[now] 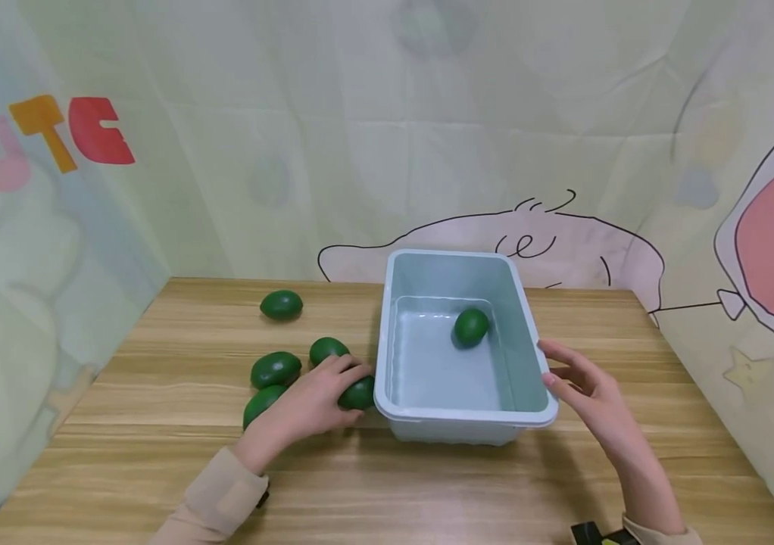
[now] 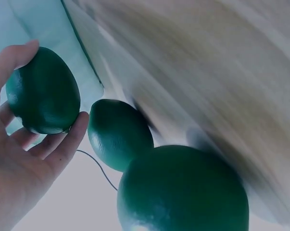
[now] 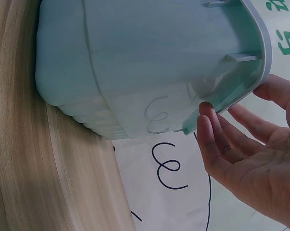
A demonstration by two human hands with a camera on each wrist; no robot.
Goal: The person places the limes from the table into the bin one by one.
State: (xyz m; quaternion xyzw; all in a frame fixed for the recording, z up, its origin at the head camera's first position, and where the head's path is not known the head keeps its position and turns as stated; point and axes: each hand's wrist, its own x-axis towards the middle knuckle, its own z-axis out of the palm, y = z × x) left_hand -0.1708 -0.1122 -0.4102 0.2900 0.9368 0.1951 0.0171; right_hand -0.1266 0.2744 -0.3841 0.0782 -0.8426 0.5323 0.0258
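Observation:
My left hand (image 1: 322, 395) holds a dark green lime (image 1: 357, 393) between thumb and fingertips, beside the bin's left wall. In the left wrist view this lime (image 2: 46, 91) shows whole in the fingers. Another lime (image 1: 328, 350) lies just beyond the hand; two more, one lime (image 1: 276, 369) and a partly hidden lime (image 1: 263, 405), lie by the wrist. Inside the pale blue plastic bin (image 1: 465, 415) rests a single lime (image 1: 472, 327). My right hand (image 1: 585, 386) grips the bin's right rim, thumb at the edge and fingers below it in the right wrist view.
A separate lime (image 1: 281, 305) lies near the far left of the wooden table (image 1: 441, 492). Behind the table hangs a printed cloth (image 1: 291, 151) with cartoon drawings, and it also runs along both sides.

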